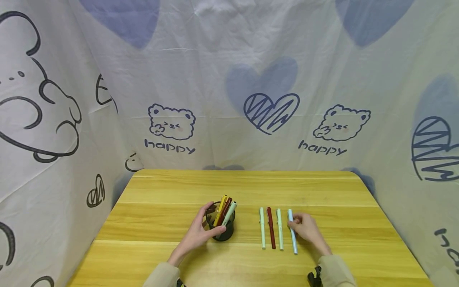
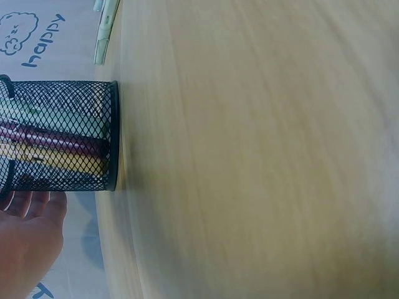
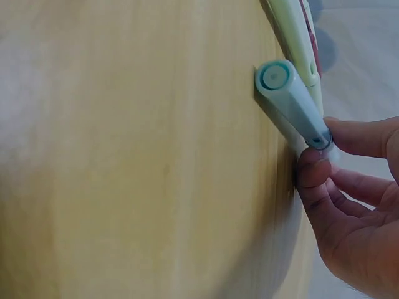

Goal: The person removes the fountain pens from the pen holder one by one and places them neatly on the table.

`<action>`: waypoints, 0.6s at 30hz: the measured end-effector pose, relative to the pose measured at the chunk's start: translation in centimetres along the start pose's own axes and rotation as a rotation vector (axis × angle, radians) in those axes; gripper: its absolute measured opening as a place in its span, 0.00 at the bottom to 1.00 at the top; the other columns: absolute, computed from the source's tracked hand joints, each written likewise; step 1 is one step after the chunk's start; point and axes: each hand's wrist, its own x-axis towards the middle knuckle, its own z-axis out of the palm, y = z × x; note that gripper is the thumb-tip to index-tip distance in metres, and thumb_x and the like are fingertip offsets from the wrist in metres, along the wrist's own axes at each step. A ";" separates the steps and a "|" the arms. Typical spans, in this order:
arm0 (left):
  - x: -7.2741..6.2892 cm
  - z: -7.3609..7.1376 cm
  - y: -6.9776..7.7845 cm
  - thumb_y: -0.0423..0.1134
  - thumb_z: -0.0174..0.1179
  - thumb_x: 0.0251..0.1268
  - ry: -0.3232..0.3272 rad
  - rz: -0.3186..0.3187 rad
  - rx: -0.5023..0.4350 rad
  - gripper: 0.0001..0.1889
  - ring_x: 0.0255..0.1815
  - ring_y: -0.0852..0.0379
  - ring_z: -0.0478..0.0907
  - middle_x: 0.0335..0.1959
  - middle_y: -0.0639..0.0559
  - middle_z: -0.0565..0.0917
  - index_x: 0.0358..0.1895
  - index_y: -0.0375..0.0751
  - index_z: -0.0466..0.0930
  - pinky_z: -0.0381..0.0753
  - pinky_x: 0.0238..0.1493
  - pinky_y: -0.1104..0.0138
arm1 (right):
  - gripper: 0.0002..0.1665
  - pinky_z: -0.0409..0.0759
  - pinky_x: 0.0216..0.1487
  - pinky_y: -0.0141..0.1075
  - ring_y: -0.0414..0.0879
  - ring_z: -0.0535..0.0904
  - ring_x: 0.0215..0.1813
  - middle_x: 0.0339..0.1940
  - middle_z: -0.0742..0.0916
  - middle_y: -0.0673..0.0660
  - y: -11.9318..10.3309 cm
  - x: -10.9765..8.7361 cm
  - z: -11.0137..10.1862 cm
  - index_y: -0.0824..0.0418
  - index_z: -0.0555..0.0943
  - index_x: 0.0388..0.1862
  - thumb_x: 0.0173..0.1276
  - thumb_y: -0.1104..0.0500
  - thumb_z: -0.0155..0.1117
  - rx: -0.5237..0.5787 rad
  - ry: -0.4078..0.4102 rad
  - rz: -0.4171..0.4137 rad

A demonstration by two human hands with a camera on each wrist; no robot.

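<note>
A black mesh pen cup point(image 1: 225, 236) stands upright on the table, holding a yellow pen point(image 1: 219, 213), a dark red pen point(image 1: 226, 209) and a pale green pen point(image 1: 230, 212). My left hand point(image 1: 199, 232) grips the cup from its left side, thumb at the front and fingers round the back. On the right, a light blue pen point(image 1: 293, 239) is pinched between the thumb and fingers of my right hand point(image 1: 308, 230); its far end is partly hidden by them. Left of it lie a pale green pen point(image 1: 280, 235), a dark red pen point(image 1: 271, 233) and another pale green pen point(image 1: 263, 233), side by side.
The wooden table point(image 1: 172, 191) has rounded far corners. A white cloth point(image 1: 215, 87) printed with hearts and bears hangs behind it and at both sides.
</note>
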 end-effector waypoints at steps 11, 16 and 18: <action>0.0 -0.1 -0.1 0.44 0.74 0.58 0.000 0.009 -0.001 0.47 0.78 0.39 0.61 0.77 0.43 0.65 0.79 0.51 0.55 0.60 0.77 0.38 | 0.19 0.75 0.29 0.31 0.44 0.76 0.32 0.35 0.85 0.61 -0.3 0.1 0.1 0.77 0.80 0.53 0.69 0.64 0.64 -0.047 0.010 0.020; 0.0 -0.1 0.0 0.46 0.74 0.58 -0.006 0.002 0.008 0.48 0.78 0.40 0.61 0.78 0.43 0.64 0.79 0.51 0.55 0.60 0.77 0.39 | 0.22 0.75 0.30 0.31 0.45 0.76 0.33 0.34 0.84 0.60 -0.2 0.2 0.2 0.78 0.78 0.55 0.68 0.64 0.63 -0.052 0.013 0.019; -0.1 -0.1 0.1 0.47 0.74 0.58 -0.008 -0.002 0.006 0.48 0.78 0.40 0.60 0.78 0.43 0.63 0.79 0.51 0.55 0.60 0.77 0.39 | 0.23 0.74 0.31 0.31 0.45 0.75 0.33 0.34 0.83 0.59 -0.1 0.3 0.2 0.79 0.78 0.56 0.68 0.63 0.63 -0.061 0.016 0.020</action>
